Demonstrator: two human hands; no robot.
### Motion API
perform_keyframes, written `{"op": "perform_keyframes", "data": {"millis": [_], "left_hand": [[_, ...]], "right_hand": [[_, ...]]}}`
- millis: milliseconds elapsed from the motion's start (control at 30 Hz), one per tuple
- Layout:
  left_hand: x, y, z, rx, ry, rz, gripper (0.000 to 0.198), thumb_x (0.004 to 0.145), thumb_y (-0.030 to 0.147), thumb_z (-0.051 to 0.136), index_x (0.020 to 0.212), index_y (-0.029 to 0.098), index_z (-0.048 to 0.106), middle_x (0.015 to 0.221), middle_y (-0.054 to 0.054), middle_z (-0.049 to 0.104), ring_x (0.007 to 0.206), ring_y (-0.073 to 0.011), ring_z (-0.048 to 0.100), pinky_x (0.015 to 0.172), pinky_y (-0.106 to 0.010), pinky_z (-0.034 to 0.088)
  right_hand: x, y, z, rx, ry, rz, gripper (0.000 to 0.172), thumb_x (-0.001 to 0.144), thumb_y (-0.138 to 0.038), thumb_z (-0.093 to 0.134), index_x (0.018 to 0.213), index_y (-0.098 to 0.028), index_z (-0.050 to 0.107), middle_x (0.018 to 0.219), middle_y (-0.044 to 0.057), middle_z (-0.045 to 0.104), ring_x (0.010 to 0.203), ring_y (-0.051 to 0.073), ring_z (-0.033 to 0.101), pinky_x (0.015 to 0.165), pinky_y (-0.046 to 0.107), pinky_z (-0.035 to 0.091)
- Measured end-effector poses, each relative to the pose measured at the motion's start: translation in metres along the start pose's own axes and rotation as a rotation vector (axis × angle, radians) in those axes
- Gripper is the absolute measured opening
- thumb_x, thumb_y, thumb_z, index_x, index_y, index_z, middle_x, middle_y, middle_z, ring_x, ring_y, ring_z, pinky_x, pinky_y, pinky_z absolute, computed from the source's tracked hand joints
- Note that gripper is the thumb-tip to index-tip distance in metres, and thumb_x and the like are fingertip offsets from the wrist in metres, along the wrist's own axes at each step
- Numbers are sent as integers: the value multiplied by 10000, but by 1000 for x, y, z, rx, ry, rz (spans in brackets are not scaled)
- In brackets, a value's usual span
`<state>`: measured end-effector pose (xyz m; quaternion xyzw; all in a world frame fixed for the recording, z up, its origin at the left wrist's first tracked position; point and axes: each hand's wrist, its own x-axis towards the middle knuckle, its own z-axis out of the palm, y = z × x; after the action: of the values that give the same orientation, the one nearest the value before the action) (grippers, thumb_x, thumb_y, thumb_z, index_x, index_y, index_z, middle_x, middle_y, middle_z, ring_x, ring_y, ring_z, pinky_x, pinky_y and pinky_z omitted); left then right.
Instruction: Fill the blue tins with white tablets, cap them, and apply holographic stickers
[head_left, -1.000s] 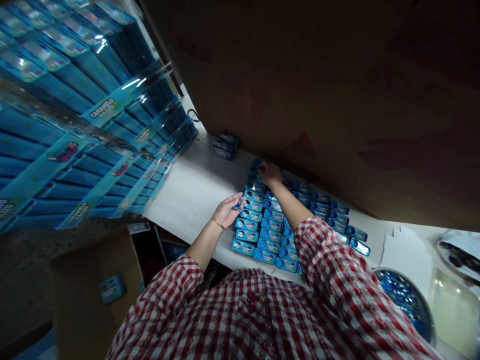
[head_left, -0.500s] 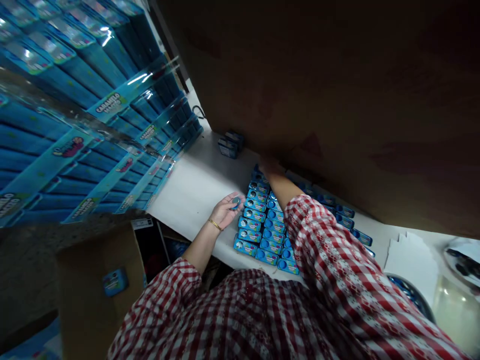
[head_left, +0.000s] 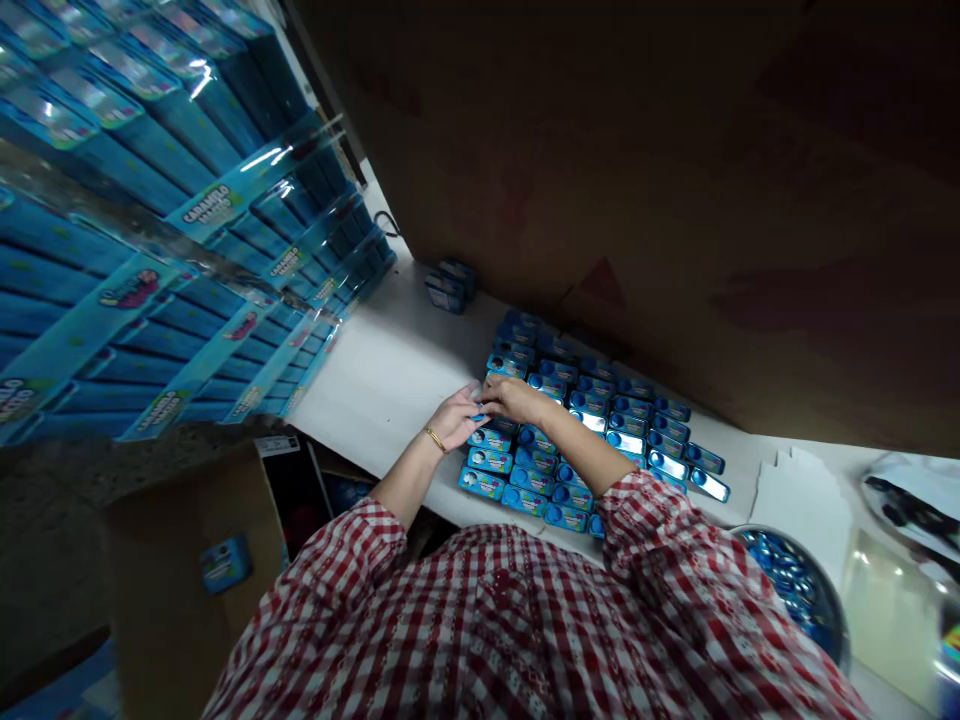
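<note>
My left hand (head_left: 452, 418), with a gold bracelet at the wrist, is closed around a small round blue piece (head_left: 480, 412) at the left edge of the blue boxes. The fingertips of my right hand (head_left: 515, 399) are pinched together against those of the left, at the same piece. What the right fingers grip is hidden. Below and around both hands, small flat blue boxes (head_left: 491, 460) with printed labels lie in close rows on the white table (head_left: 375, 370). Several have a round blue piece or a dark round hole at one end.
Stacked blue display packs (head_left: 217, 205) in clear wrap stand at the left. A large brown cardboard wall (head_left: 562, 150) rises behind the rows. On the right are a metal bowl (head_left: 840, 620) of shiny blue pieces and white card sheets (head_left: 799, 500). An open carton (head_left: 165, 640) holds one blue box (head_left: 226, 563).
My right hand has come back from the far end of the rows to meet my left hand. The left hand still holds the round piece. The view has shifted slightly.
</note>
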<state>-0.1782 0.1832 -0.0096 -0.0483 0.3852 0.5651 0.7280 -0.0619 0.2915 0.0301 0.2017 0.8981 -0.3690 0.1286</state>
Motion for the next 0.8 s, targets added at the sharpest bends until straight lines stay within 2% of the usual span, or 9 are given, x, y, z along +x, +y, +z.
{"op": "perform_keyframes", "data": {"millis": [167, 267, 367, 467, 600, 700, 800], "left_hand": [[-6, 5, -3, -25, 11, -3, 612, 630, -82, 506, 1154, 235, 524, 940, -12, 641, 890, -113, 621, 986, -388, 397], [-7, 10, -5, -15, -2, -13, 626, 644, -73, 512, 1194, 226, 508, 959, -31, 646, 935, -121, 623, 996, -380, 393], [-8, 15, -8, -16, 4, 18, 603, 658, -64, 521, 1195, 212, 498, 1015, -63, 646, 1020, -157, 614, 977, -382, 412], [-10, 17, -12, -17, 68, 73, 523, 658, -65, 530, 1126, 167, 518, 1042, -104, 648, 1021, -180, 621, 936, -351, 440], [-14, 16, -17, -19, 169, 124, 423, 667, -45, 557, 1048, 140, 547, 984, -112, 663, 927, -169, 646, 873, -309, 467], [-16, 16, -17, -25, 185, 156, 381, 689, -7, 582, 1041, 136, 556, 971, -114, 667, 880, -164, 650, 837, -302, 478], [-17, 18, -13, -38, 185, 165, 326, 736, 45, 577, 1045, 147, 548, 962, -102, 673, 864, -162, 651, 808, -298, 488]], "right_hand": [[-14, -2, 3, 38, 12, -26, 358, 813, -160, 592, 1123, -335, 637, 1134, -1, 591, 1024, 129, 554, 882, 225, 424], [-12, 0, 4, 39, 33, -11, 352, 848, -158, 539, 1135, -340, 629, 1132, -8, 610, 1037, 125, 561, 909, 232, 424], [2, 11, -7, 6, 147, 166, 284, 893, -208, 488, 1100, -319, 649, 1104, -20, 648, 1055, 112, 572, 934, 207, 413], [27, 26, -24, -72, 267, 428, 289, 900, -171, 444, 1097, -217, 649, 1144, 59, 648, 1108, 181, 567, 949, 274, 421], [65, 43, -38, -150, 236, 648, 290, 853, -143, 506, 1117, -106, 621, 1113, 201, 639, 1070, 290, 595, 880, 377, 460], [84, 49, -42, -190, 181, 699, 303, 837, -187, 558, 1112, -77, 620, 1096, 235, 636, 1062, 305, 598, 875, 386, 463], [92, 53, -47, -195, 163, 679, 327, 822, -228, 592, 1099, -58, 626, 1075, 246, 639, 1055, 309, 601, 875, 383, 463]]}}
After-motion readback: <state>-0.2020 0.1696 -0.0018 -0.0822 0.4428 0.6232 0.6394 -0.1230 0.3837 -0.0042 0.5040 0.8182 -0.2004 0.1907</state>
